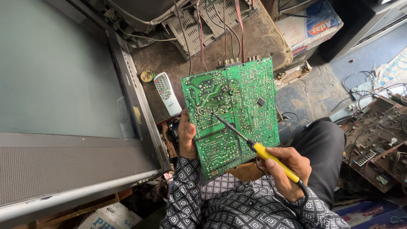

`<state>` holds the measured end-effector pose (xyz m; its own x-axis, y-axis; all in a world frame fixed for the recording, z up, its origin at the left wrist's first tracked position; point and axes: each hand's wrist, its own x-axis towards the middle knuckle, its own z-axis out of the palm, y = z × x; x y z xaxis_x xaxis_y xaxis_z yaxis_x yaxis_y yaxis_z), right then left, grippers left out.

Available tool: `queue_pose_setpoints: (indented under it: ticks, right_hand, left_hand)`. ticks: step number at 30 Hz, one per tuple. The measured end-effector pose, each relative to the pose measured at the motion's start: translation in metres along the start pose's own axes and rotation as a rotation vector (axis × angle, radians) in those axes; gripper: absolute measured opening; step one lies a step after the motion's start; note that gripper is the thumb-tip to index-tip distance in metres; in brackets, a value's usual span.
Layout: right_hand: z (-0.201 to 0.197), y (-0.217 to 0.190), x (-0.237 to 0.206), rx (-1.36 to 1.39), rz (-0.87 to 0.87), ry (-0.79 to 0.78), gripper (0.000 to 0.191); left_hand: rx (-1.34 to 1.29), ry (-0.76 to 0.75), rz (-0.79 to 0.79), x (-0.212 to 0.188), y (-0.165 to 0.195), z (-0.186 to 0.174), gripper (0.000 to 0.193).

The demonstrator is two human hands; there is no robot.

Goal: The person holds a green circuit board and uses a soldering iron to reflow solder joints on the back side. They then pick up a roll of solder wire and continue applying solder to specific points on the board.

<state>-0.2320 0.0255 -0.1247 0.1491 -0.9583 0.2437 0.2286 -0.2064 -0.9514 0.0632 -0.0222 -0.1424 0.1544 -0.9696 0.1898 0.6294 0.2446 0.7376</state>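
Cluttered brown bench (161, 63) with white remote (166, 93), small round tin (147, 76).

You hold one green circuit board (231, 114) and one yellow-handled soldering iron (258, 149). Beside you sit one television set (63, 127), one white remote control (166, 93) and one small round tin (147, 76). To your right lie two brown circuit boards (375, 135), touching each other.

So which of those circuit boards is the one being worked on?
The green circuit board, held upright by the left hand, with the yellow-handled soldering iron touching it. The brown boards lie untouched at the right.
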Motion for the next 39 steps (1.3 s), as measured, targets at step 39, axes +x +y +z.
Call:
queue_pose_setpoints:
  ticks: [39]
  right_hand:
    - [0.008, 0.034, 0.003, 0.671, 0.314, 0.112, 0.024]
  left_hand:
    - [-0.017, 0.182, -0.069, -0.014, 0.020, 0.044, 0.075]
